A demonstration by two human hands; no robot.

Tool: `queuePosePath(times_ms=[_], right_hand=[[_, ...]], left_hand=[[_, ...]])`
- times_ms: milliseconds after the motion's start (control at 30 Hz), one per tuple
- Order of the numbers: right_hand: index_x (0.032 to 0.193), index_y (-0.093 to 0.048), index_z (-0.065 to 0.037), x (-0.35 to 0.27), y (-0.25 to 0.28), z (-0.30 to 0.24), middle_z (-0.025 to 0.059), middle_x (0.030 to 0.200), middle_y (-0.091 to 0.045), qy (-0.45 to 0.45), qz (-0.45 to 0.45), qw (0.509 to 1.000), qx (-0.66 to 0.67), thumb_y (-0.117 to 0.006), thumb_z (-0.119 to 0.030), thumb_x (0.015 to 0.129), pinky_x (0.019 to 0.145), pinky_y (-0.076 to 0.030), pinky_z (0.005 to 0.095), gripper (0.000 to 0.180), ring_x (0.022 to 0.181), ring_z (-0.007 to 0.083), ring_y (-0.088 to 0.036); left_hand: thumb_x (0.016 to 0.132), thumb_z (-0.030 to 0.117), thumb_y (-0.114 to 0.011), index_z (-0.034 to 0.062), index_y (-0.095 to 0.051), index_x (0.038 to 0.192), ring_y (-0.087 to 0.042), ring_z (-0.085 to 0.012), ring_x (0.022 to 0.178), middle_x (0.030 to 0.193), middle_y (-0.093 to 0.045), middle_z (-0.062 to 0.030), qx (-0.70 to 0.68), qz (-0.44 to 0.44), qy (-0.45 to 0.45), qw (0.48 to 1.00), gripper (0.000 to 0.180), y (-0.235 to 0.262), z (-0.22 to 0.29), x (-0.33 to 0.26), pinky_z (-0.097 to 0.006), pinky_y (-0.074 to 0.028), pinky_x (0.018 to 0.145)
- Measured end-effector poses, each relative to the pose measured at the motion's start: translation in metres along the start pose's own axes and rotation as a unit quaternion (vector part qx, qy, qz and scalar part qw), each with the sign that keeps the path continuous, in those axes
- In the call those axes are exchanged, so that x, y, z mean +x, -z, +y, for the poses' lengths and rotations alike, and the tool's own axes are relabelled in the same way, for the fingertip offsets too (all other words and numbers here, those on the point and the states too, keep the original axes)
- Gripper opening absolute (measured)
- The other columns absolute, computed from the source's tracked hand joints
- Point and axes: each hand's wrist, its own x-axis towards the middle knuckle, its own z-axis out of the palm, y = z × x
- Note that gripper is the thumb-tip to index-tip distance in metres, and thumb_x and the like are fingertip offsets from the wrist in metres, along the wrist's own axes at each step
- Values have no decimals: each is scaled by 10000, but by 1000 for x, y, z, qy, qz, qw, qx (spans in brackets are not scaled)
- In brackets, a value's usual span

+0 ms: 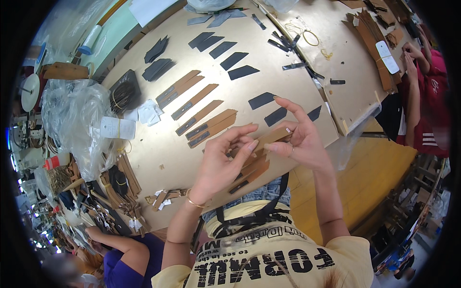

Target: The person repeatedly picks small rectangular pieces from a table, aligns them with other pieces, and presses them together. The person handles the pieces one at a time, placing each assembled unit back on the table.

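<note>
Nearest to me is my own yellow printed shirt (269, 259) at six o'clock, with both forearms rising from it. My left hand (218, 163) and right hand (300, 139) meet just right of centre, over the near edge of the counter (158, 149). Together they pinch a tan leather strip (269, 138): left grip closed on its lower end, right grip closed narrowly on its upper end, index finger lifted free.

The strip is long, flat and light brown, tilted up toward two o'clock, and it looks thin and bendable.

Just below it, toward six o'clock, more tan strips with dark inserts (249, 174) lie overlapping at the counter's edge. I judge a careless elbow could push these off onto my lap. The held strip could also slip or crease, since only fingertips grip it.

At eleven o'clock, rows of finished tan strips (197, 113) lie apart; dark blue patches (261, 101) sit at twelve.
</note>
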Motion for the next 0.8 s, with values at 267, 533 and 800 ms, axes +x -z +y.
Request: queuePosePath(times_ms=[267,533,800], right_hand=[[1266,-529,-11,24,21,-7,41,986,-639,-42,2,995,-94,-779,13,808,834,-542,254,522,927,110,-629],[1012,-496,-58,52,23,5,18,908,-587,-3,60,987,-151,-753,12,835,736,-476,226,319,828,79,-567],[1126,-431,-85,65,16,3,3,838,-578,7,94,946,-311,-704,34,846,702,-434,227,409,784,61,-515]], left_hand=[[920,43,-679,-27,-694,1098,-661,-94,849,938,-712,-62,67,31,-11,997,192,-3,-10,22,-240,-540,760],[906,42,-670,-6,-708,1067,-642,-121,749,880,-710,-91,86,85,-39,992,172,5,-11,55,-269,-526,710],[891,10,-681,-10,-740,1012,-567,-70,680,867,-685,-53,169,162,-21,972,136,1,-13,64,-218,-469,612]])
